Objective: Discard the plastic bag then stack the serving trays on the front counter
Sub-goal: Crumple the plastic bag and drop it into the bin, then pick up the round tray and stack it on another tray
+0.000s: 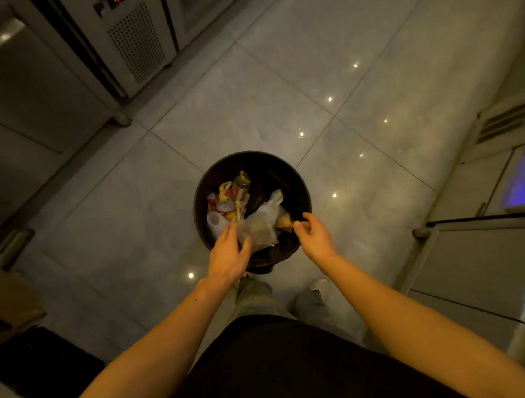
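A crumpled clear plastic bag lies inside a round dark waste bin on the tiled floor, on top of wrappers and a bottle. My left hand hovers over the bin's near rim with its fingers spread, fingertips touching or just beside the bag. My right hand hangs over the bin's right rim, fingers loosely curled and apart, holding nothing. No serving trays are in view.
A stainless refrigerated cabinet stands at the upper left, and a metal counter unit with a blue-lit panel runs along the right. A dark mat lies at the lower left. My legs and shoes stand just behind the bin.
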### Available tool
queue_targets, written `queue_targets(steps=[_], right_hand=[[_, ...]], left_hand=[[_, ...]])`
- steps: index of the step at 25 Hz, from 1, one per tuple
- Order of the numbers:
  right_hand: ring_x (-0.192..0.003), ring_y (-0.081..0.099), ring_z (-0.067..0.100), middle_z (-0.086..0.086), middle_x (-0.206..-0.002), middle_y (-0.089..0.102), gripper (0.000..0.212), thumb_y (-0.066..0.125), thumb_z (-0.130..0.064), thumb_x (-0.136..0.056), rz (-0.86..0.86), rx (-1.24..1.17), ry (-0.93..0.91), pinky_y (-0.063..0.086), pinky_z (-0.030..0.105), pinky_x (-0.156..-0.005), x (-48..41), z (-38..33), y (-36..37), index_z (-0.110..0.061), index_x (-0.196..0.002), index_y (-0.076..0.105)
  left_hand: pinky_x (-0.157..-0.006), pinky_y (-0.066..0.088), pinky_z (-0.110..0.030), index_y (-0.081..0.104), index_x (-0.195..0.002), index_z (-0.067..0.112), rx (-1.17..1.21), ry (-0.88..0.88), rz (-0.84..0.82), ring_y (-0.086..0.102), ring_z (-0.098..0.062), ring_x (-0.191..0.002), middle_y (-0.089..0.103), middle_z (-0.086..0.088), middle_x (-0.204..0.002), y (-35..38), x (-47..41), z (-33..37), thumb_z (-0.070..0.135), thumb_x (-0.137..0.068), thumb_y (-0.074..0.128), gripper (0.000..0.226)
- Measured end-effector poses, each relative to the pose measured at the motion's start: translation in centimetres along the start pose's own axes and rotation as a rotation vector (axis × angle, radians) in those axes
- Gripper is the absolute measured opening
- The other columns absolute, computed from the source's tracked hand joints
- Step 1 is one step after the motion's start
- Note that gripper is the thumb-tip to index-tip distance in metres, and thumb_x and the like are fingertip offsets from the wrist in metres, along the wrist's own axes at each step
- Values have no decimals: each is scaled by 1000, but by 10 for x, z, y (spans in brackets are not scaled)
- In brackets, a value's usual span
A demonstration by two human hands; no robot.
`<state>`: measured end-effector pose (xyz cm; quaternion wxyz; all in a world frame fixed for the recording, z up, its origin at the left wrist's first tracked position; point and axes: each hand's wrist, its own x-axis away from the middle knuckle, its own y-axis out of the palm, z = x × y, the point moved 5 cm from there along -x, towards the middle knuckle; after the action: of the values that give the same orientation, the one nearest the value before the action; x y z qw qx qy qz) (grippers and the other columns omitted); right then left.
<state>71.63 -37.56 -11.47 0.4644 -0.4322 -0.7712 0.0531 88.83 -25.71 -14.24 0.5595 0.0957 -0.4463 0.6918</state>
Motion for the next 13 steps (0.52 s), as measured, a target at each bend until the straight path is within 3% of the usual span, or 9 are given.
queue_targets(steps=[4, 9, 13], right_hand=[[-126, 52, 28, 15, -139, 54, 49, 46, -31, -100, 67, -58, -93, 41, 29, -97, 10, 0, -38, -11, -144, 39], [-133, 46, 25, 15, -145, 49, 50, 47, -33, -100, 207, -90, -224, 39, 38, -109, 31, 27, -109, -13, -145, 41], [-132, 47, 22, 10, -142, 52, 47, 49, -32, -99, 375, -63, -303, 33, 27, -106, 56, 65, -182, -14, -142, 45]], left_hand=[[-108, 35, -42, 36, -148, 14, -96, 162, 105, 39, -27, -138, 40, -8, -151, -9, 2, 55, 38, -100, 41, 54], [-102, 44, -43, 49, -138, 13, -276, 435, 147, 51, -28, -126, 53, -9, -138, 25, 20, 144, 35, -99, 44, 45], [-105, 42, -44, 48, -139, 15, -488, 646, 136, 49, -28, -128, 53, -7, -139, 73, 41, 211, 43, -98, 36, 51]])
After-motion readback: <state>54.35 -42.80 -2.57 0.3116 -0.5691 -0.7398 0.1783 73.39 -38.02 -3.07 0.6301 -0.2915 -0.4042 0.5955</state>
